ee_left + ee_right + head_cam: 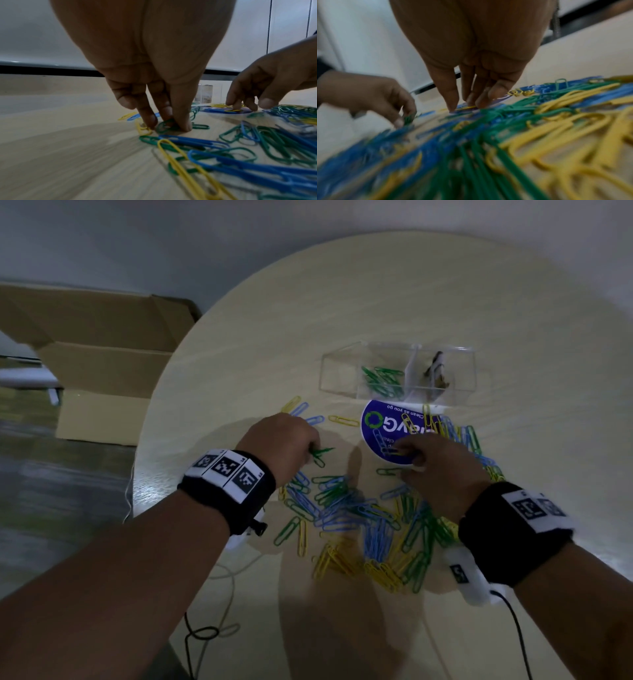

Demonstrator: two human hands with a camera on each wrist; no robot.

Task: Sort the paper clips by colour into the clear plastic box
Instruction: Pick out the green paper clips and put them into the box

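Your left hand sits left of centre in the head view, fingers bunched and pinching a small bundle of green clips whose ends stick out to the right. In the left wrist view your fingertips press down on the table with a green clip caught between thumb and fingers.

Your right hand is right of centre, fingers drawn narrow and pointing down onto a round blue sticker. In the right wrist view the tips close on a yellow clip lying flat on the sticker; whether it is lifted off cannot be told, since that picture is blurred.

The sticker reads upside down from your side: "Clean as you go" along its upper rim, large white letters partly hidden under your hand and under clips, and a green ring of arrows at its left.

The clear box stands just above the sticker, in the upper right of the head view. Its middle compartment holds a heap of green clips; the left one looks bare; the right one holds something dark that is too unclear to name.

The loose pile of blue, green and yellow clips spreads across the lower centre, between and below your wrists. An open cardboard carton stands at the left edge. Both wristbands carry black-and-white square codes.
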